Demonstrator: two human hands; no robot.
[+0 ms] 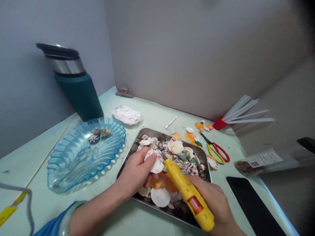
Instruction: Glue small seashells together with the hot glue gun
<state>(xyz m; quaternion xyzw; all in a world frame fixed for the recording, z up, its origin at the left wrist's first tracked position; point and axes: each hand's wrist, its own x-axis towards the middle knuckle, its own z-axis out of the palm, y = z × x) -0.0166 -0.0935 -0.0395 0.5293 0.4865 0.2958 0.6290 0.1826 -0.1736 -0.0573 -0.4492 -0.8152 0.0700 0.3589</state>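
My left hand (136, 172) reaches into a steel tray (128, 153) of mixed seashells and pinches a white scallop shell (155, 164) between thumb and fingers. My right hand (216, 203) grips a yellow glue gun (188, 193), its nozzle pointing up-left at the held shell. Orange and white shells lie just under both hands. A blue shell-shaped glass dish (81, 154) with three small dark shells (98, 134) sits to the left of the tray.
A teal flask (73, 83) stands at the back left. Red-and-yellow scissors (216, 150), loose orange shells (197, 131), white glue sticks (243, 113), a black phone (251, 203), a plastic bag (126, 114) and a thin wooden skewer (46, 157) lie around.
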